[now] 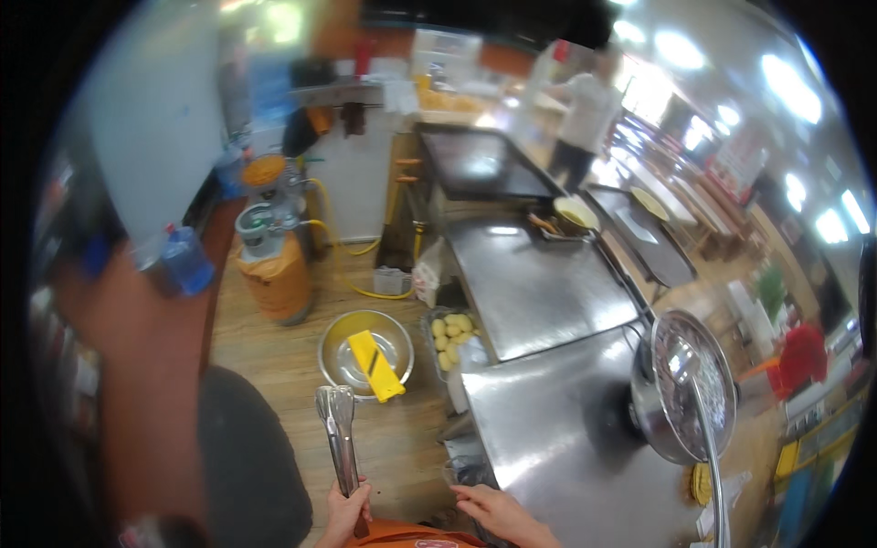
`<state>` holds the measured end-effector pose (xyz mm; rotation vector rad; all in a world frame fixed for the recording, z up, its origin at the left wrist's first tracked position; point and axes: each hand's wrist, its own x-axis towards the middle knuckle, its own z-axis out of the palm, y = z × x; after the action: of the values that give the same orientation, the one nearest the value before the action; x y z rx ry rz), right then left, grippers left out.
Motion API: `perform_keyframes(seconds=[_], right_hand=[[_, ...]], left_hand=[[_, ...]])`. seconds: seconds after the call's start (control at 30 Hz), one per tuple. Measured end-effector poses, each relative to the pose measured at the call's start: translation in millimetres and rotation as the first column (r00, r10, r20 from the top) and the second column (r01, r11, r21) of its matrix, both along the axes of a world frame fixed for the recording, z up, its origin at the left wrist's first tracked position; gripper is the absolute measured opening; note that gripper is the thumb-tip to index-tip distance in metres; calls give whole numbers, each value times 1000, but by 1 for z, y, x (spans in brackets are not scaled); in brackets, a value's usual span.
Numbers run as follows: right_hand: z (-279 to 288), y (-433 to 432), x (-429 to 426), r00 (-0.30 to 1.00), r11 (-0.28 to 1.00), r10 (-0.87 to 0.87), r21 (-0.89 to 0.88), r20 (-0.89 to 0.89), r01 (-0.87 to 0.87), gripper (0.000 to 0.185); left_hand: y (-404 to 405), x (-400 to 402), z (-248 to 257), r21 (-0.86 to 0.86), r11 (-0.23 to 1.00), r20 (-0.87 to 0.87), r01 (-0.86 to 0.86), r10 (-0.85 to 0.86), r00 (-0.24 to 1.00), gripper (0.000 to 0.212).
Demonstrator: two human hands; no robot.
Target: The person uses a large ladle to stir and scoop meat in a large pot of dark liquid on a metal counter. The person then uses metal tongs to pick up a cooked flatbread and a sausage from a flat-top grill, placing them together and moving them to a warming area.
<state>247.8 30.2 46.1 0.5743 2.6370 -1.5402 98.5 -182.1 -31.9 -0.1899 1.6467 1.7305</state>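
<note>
My left hand [348, 505] grips metal tongs [340, 438] near their lower end, with the tips pointing away from me. My right hand [495, 508] is held low beside the steel counter's near edge, fingers loosely extended, with nothing visible in it. Beyond the tongs, a steel bowl [330, 344] rests on the wooden floor, and a yellow slicer [373, 363] lies across it. A large steel pot [640, 404] stands at the right of the steel counter [534, 411], with a long-handled metal ladle [706, 425] over its opening.
Peeled potatoes [451, 335] fill a crate beside the counter. An orange-wrapped gas cylinder [274, 284] with yellow hoses [332, 253] stands on the floor at left. A black rounded object [250, 459] is near my left side. Another person [582, 116] stands beyond the black griddle [486, 164].
</note>
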Motion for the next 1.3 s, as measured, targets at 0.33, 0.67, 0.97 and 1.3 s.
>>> perform_keyframes(seconds=[0.33,0.67,0.97,1.3], right_hand=[[-34,-114,-150,905,912,403,-141,138,-385,43],[-53,-181,-261,883,765,466,-526,52,-373,41],[-86,-173,-350,897,756,432,-502,-98,-419,44],[-59,-145,-460,860,763,510,-467,9,-447,45]], left_hand=[[-99,-90,25,268,949,-26,-166,179,983,32],[-103,-165,42,412,904,-69,-114,155,986,38],[-85,-243,24,405,906,-34,-124,150,988,40],[-85,-330,19,335,934,33,-125,121,992,52]])
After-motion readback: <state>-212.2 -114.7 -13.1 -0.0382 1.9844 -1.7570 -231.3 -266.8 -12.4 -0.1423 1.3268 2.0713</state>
